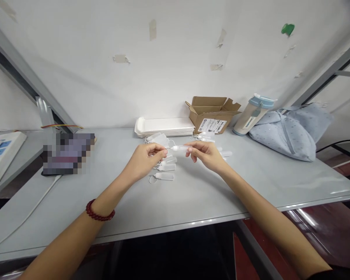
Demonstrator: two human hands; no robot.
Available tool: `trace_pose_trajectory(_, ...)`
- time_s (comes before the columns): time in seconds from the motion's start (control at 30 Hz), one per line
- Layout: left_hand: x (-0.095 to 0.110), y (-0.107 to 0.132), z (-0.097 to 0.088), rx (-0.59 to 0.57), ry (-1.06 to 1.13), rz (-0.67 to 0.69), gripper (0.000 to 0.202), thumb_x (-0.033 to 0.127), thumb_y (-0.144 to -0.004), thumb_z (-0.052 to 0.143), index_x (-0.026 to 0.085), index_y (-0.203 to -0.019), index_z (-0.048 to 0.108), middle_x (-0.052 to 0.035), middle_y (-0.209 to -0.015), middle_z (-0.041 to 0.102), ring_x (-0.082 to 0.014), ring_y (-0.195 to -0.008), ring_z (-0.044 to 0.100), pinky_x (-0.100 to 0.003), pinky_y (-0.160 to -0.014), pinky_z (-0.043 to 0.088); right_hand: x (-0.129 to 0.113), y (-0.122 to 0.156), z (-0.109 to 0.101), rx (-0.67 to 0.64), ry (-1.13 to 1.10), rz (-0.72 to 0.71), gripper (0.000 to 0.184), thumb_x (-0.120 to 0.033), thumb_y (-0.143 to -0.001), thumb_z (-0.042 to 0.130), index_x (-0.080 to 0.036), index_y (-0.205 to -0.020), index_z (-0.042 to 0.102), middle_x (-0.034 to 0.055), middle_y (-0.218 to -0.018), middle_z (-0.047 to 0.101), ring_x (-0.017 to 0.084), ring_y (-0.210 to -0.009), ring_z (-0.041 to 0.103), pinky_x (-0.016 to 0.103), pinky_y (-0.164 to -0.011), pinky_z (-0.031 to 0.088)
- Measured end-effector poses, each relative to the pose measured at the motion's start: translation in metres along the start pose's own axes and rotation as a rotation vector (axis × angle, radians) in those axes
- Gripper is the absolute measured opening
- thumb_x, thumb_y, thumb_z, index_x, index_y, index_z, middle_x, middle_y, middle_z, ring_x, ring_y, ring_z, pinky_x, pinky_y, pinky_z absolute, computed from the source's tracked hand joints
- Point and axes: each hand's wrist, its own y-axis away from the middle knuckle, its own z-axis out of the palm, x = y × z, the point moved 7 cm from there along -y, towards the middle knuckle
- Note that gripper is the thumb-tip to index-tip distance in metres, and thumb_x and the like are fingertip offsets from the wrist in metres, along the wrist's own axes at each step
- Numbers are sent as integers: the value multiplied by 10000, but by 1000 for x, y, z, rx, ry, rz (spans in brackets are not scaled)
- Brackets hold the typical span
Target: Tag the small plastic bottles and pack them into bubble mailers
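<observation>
bottle (183, 147), slim and seemingly soft translucent plastic, sits in the head view between the hands above the smooth grey counter (192, 194), its right end gripped by the right hand (207, 155), while the left hand (145, 157) is pinched closed at the nozzle end, on what exactly i cannot tell. a light squeeze and both ends kept in line should suit such a thin wall best.

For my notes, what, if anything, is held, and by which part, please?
A bottle: the right hand pinches its base; what the left hand pinches near the tip is unclear.
</observation>
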Motion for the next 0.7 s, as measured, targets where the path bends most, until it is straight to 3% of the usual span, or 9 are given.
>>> trace_pose_trajectory(0.33, -2, -2, 0, -28, -6, -6, 238, 386, -803, 598, 162, -770, 669, -25, -743, 675, -139, -667, 604, -259, -641, 479, -1, 2, 6, -73, -5, 10, 293, -408, -836, 590, -157, -961, 674, 19, -738, 643, 82, -544, 486, 237, -521, 385)
trace_pose_trajectory(0.5, -3, -4, 0, -136, -42, -20, 232, 370, -787, 600, 160, -710, 663, -19, -680, 658, -138, -627, 586, -256, -613, 466, 1, 0, 5, -81, 33, 1, 294, -413, -840, 581, -151, -939, 671, 30, -768, 656, 92, -573, 514, 248, -559, 425)
trace_pose_trajectory(0.7, -3, -8, -23, 64, -264, 18, 229, 364, -776, 574, 168, -697, 662, -18, -674, 665, -160, -638, 587, -274, -632, 442, 12, -12, -30, 158, 361, -74, 275, -387, -874, 527, -173, -970, 669, 63, -906, 694, 143, -670, 606, 290, -643, 473)
